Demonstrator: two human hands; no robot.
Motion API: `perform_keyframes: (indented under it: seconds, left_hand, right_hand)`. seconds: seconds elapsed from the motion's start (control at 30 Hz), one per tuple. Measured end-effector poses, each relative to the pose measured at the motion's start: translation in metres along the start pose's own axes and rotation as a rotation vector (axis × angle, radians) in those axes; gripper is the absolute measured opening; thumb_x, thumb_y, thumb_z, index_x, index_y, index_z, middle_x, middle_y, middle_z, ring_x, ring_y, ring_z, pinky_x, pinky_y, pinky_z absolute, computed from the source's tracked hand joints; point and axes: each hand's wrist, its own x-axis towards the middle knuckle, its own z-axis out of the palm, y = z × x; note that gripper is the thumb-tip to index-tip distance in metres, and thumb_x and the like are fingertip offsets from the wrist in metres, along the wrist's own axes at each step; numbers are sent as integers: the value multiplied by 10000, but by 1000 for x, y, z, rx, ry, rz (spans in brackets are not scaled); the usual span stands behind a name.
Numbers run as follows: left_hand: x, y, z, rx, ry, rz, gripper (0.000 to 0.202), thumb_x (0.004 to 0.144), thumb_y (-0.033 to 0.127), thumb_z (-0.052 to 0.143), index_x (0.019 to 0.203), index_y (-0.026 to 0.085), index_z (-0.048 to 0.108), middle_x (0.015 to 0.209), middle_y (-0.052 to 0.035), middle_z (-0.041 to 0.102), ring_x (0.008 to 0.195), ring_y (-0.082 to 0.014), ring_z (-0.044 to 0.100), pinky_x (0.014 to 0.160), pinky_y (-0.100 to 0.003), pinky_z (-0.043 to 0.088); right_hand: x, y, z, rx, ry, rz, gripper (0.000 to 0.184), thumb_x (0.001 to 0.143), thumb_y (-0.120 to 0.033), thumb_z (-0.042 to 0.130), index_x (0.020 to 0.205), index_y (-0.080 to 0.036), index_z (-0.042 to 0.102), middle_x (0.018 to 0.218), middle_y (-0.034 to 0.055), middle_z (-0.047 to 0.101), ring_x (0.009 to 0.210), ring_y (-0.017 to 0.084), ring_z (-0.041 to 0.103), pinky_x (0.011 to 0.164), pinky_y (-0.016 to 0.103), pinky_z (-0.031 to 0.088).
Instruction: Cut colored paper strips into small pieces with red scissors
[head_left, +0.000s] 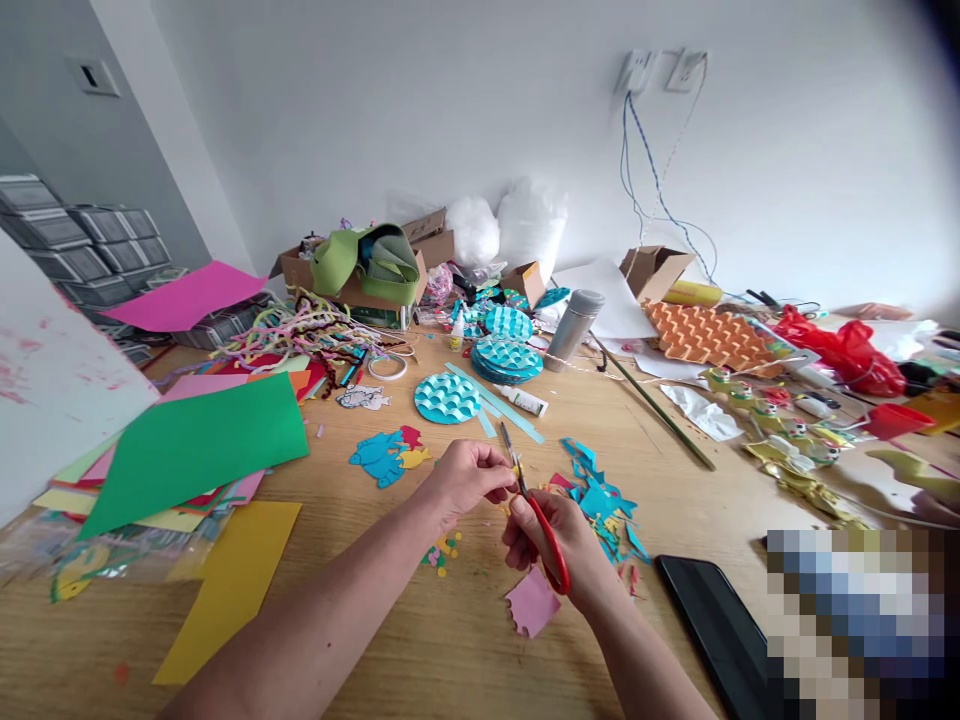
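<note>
Red-handled scissors (553, 550) are in my right hand (551, 535), fingers through the loops, blades pointing up and away. Beside the blades, my left hand (480, 472) pinches something too small to make out; a bit of yellow shows near its fingertips. Left of my hands lie blue, red and yellow paper fish cutouts (381, 458). Blue paper scraps (600, 500) are heaped to the right. Below my right hand lies a pink paper piece (532, 602) with a scalloped edge, and small round paper dots (442, 553) lie under my left forearm.
A blue disc with wavy strips (448, 398), a glue bottle (523, 400) and a grey flask (576, 330) stand or lie ahead. Coloured sheets (199, 450) are piled left. A black phone (709, 630) lies right, near a stick (660, 405). Another person's hand (926, 490) shows at far right.
</note>
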Motion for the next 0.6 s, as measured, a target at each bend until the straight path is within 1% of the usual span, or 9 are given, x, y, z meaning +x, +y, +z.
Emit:
perform_keyframes:
  seconds: [0.13,0.4,0.6]
  left_hand:
    - [0,0,0,2,-8,-3,28,681,170,599,698,148,608,681,-20,658,606,-111,562,556,-232,416]
    - [-2,2,0,-9,-1,-18,54,666,174,611,715,151,615,688,-21,671,605,-117,572,575,-245,423]
    - [0,3,-1,-43,-14,-10,38,689,173,599,661,147,607,618,-6,633,582,-106,555,569,-234,417]
  right_hand:
    - [1,2,-1,15,-4,6,500,692,-636,649,653,-147,554,563,35,649,415,128,608,385,192,433]
    - [2,-1,1,20,17,22,492,665,-621,680,629,-150,541,526,14,625,395,125,600,366,186,428]
    - [1,1,0,15,7,20,489,673,-615,676,623,-148,543,525,6,614,391,123,597,364,185,421]
